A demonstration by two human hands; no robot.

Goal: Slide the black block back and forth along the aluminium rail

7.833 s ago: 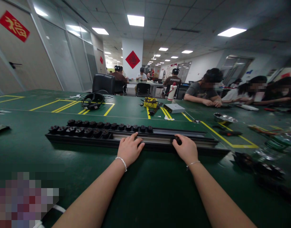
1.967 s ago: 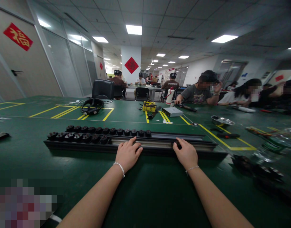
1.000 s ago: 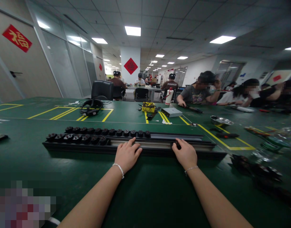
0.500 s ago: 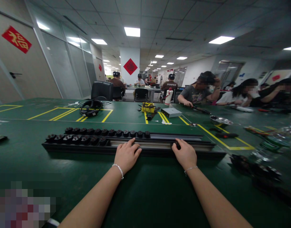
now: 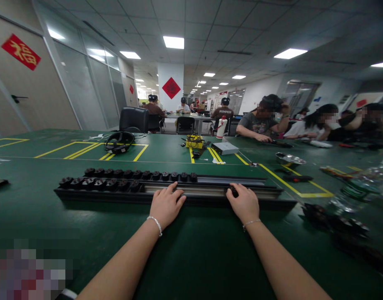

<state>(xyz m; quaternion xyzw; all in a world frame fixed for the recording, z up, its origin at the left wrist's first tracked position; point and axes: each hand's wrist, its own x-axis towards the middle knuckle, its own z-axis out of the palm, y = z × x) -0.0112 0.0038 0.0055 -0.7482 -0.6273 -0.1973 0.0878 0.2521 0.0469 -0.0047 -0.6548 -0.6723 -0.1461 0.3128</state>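
Observation:
Two long black rails (image 5: pixel 207 189) lie side by side on the green table. Rows of small black pronged modules (image 5: pixel 111 184) fill their left stretches, while a metallic channel shows further right. Fingers stretched apart, my left hand (image 5: pixel 166 204) rests on the near rail, just right of the last module in its row. My right hand (image 5: pixel 244 202) is closed around a small black module (image 5: pixel 234 191) at the right part of the same rail. The fingers cover most of that piece, so its exact shape is hidden.
More black modules (image 5: pixel 332 218) lie at the right by a plastic bottle (image 5: pixel 356 187). Further back are a metal bowl (image 5: pixel 289 158), a grey box (image 5: pixel 225 148), a yellow box with cables (image 5: pixel 194 141) and a black headset (image 5: pixel 119 142). Other people sit beyond.
Both my hands and the rails look the same as before. At the far right of the table, a co-worker's lower hand has shifted slightly to the right.

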